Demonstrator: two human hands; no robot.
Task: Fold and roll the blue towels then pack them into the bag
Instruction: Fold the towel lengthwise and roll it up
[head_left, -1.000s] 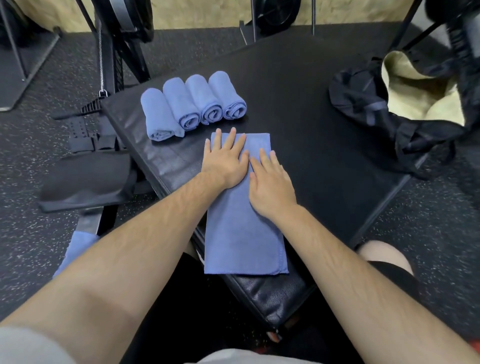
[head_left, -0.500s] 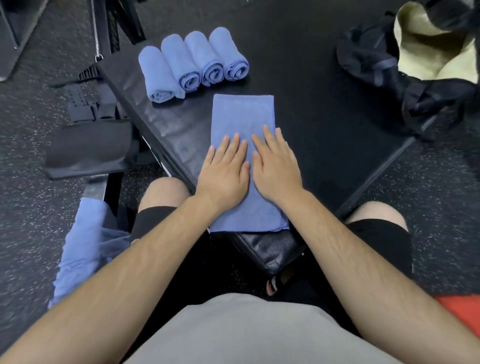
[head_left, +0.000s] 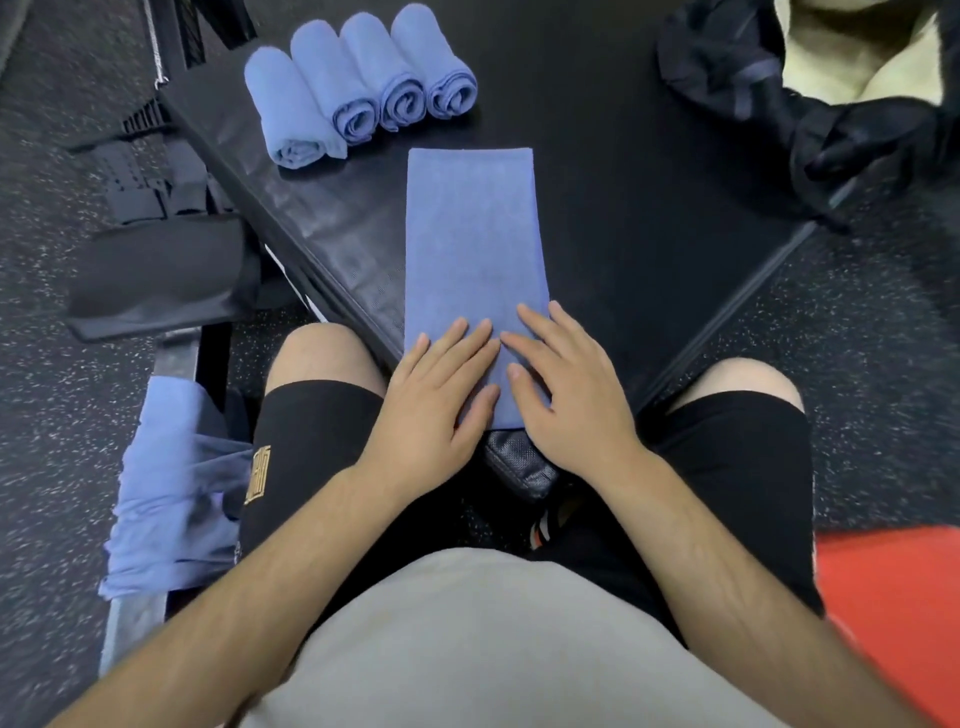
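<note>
A blue towel (head_left: 472, 244), folded into a long strip, lies flat on the black padded platform (head_left: 649, 197), its near end at the platform's corner. My left hand (head_left: 441, 395) and my right hand (head_left: 566, 384) rest side by side on that near end, fingers straight and flat on the cloth. Several rolled blue towels (head_left: 363, 83) lie in a row at the platform's far left. The black bag (head_left: 810, 104) sits at the far right, its mouth open on a pale yellow lining (head_left: 857, 52).
More loose blue towels (head_left: 171, 493) are draped over a bench at my left knee. A black pad (head_left: 161, 275) and straps lie left of the platform. Speckled dark floor surrounds it, with a red mat (head_left: 893, 613) at the lower right.
Both hands have slid flat along the towel from its far half toward me to its near end. The view has tilted further down.
</note>
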